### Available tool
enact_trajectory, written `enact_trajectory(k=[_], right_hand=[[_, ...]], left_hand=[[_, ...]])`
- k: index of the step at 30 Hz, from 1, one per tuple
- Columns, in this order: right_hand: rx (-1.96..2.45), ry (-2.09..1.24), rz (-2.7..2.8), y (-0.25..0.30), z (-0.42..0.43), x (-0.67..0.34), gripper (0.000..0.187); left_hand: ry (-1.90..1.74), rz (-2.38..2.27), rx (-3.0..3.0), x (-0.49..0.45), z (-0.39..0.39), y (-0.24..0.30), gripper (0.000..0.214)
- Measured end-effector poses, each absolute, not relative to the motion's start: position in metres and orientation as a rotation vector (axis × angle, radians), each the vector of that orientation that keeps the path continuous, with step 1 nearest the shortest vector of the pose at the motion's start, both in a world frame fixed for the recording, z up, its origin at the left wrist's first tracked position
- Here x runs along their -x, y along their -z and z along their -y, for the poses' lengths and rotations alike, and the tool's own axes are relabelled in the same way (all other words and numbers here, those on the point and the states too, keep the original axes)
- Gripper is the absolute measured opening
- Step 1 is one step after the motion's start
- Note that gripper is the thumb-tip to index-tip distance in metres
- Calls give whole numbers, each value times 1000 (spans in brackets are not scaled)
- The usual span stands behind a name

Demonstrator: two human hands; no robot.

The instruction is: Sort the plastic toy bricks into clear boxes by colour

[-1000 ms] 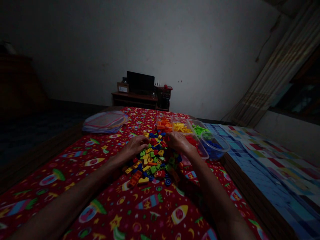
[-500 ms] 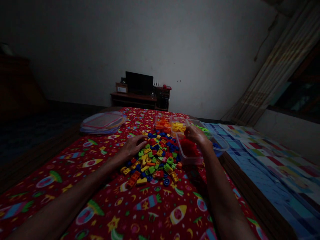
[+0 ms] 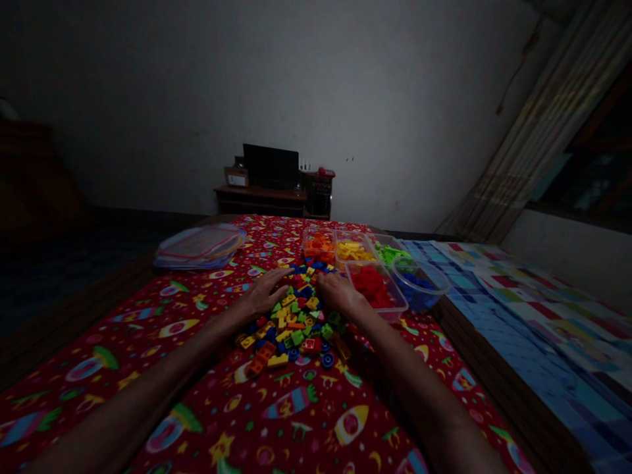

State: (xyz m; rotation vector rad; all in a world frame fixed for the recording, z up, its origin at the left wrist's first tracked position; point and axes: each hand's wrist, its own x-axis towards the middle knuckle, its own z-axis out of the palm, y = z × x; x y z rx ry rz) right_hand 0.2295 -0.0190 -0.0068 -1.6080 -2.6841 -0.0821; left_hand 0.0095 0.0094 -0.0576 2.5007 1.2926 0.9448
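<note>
A mixed pile of plastic building blocks [image 3: 292, 318] in yellow, green, blue, red and orange lies on the red patterned cloth. At its left edge rests my left hand [image 3: 266, 289], open, with the thumb apart from the stretched fingers. My right hand [image 3: 337, 291] is over the far right part of the pile, its fingers bent down and together among the blocks; whatever they grip is hidden. Just right of this hand stands a clear box of red blocks [image 3: 370, 288]. Behind it are boxes of orange blocks [image 3: 318, 246], yellow blocks [image 3: 354, 251] and green blocks [image 3: 390, 254].
A round clear tub [image 3: 447, 287] with blue blocks stands at the right edge. Stacked clear lids [image 3: 200, 247] lie at the far left of the cloth [image 3: 296, 434]. Beyond are a desk with a monitor [image 3: 270, 166] and, at the right, a bed [image 3: 518, 316].
My right hand has moved left and down from above the box of red blocks to the pile. My left hand has stayed at the pile's left edge. The view has shifted slightly.
</note>
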Motion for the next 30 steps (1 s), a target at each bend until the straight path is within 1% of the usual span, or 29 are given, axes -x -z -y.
enact_trajectory(k=[5,11,15,18,21,24,30], right_hand=[[1489,122,2551,14,14,-234,40],[1458,88,2463,2,7,-237,28],[1493,137,2382,1,3,-238,27],[1523,117,2449,9,-4,-238,26],[1422,86,2563,20,-8,-236,26],[1372,57,2611,24,-10,-234,31],[1491,-5,2521,14,-9,-232,32]], left_hand=[[-793,-1328,-2511,-7,-13,63,61],[-742,-1303,-2531,-5,-11,63,60],[-805,-1289,-2574,-6,-16,64,61],[-796,-1204,-2636,-7,-18,60,55],[-727,-1143,-2620,-10,-13,51,45],[-797,-1227,-2502,-13,-4,41,38],[-853,-1362,-2380,-16,3,38,26]])
